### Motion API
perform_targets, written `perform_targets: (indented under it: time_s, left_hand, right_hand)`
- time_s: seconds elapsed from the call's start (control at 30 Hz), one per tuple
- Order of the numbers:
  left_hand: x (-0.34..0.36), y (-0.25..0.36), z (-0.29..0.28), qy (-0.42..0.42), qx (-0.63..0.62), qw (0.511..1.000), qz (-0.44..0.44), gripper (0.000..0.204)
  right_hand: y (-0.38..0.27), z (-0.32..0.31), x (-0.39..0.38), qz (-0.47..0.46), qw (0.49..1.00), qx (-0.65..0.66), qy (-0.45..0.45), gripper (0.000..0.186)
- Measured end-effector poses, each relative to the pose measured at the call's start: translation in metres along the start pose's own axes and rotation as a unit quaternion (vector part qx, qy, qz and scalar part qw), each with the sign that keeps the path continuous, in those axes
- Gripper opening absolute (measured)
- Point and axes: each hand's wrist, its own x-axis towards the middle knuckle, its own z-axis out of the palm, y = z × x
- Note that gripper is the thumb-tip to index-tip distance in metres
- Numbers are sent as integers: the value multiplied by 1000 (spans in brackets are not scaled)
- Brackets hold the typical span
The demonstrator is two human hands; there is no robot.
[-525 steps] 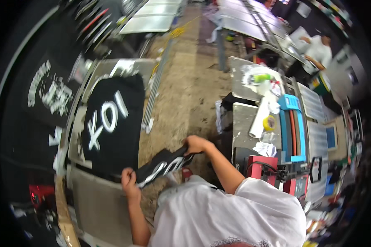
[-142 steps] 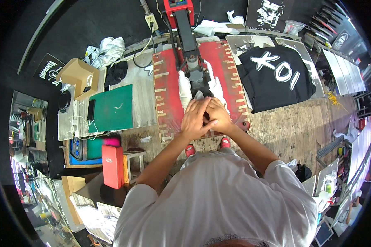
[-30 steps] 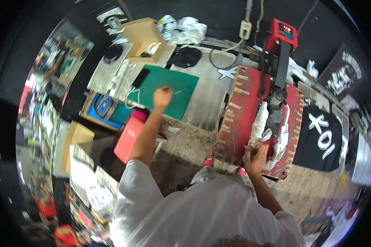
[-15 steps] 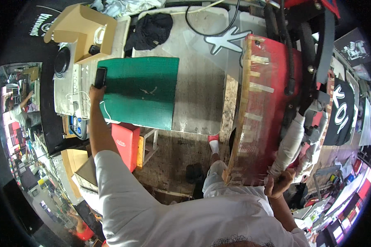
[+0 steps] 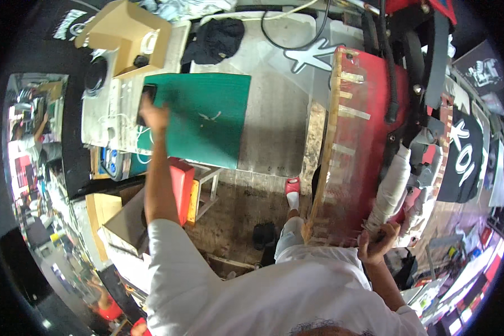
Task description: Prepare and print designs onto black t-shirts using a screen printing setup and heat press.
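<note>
My left hand [image 5: 155, 116], smeared by motion, is over the left edge of the green mat [image 5: 210, 134], beside a black phone [image 5: 149, 89]; I cannot tell whether its fingers hold anything. My right hand [image 5: 378, 243] has its fingers curled at the lower end of a white-wrapped handle [image 5: 391, 185] on the red heat press [image 5: 355, 151]. The press has worn tape along its edge, black arms and a second wrapped handle at the right. A grey board [image 5: 274, 145] lies between mat and press.
An open cardboard box [image 5: 112, 31], black cloth [image 5: 215, 42] and a cable are at the back. A red case [image 5: 182, 190] and stool stand below. Black printed fabric [image 5: 462, 173] lies beyond the press. A mirror [image 5: 33, 134] is at left; a person in red [image 5: 107, 308] appears lower left.
Since the earliest views I have turned to face the press and mat. My left hand left the press and reached the phone; over the last half second it has shifted rightward, blurring.
</note>
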Motion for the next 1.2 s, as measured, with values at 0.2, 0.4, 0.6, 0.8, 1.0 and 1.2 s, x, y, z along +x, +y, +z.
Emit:
perform_targets:
  time_s: [0.2,0.4,0.6,0.8,1.0,1.2]
  left_hand:
    - [-204,340,-120,1,-487,852,195,32]
    - [-310,526,-214,-91,-515,827,205,58]
    - [-321,575,-205,-59,-406,910,63,87]
    - [-299,571,-185,-199,-441,875,-18,98]
    - [-282,564,-178,-315,-467,826,17,70]
    - [-293,565,-183,-265,-489,831,30,66]
  right_hand:
    - [-17,-4,14,54,998,-30,-34,51]
    - [-24,-28,29,-1,994,72,-87,51]
    - [-3,-57,19,-82,991,-30,-101,42]
    - [0,-55,11,-120,978,-101,-138,50]
    - [4,-55,21,-97,964,-118,-217,59]
    - [2,-50,22,-82,963,-121,-226,63]
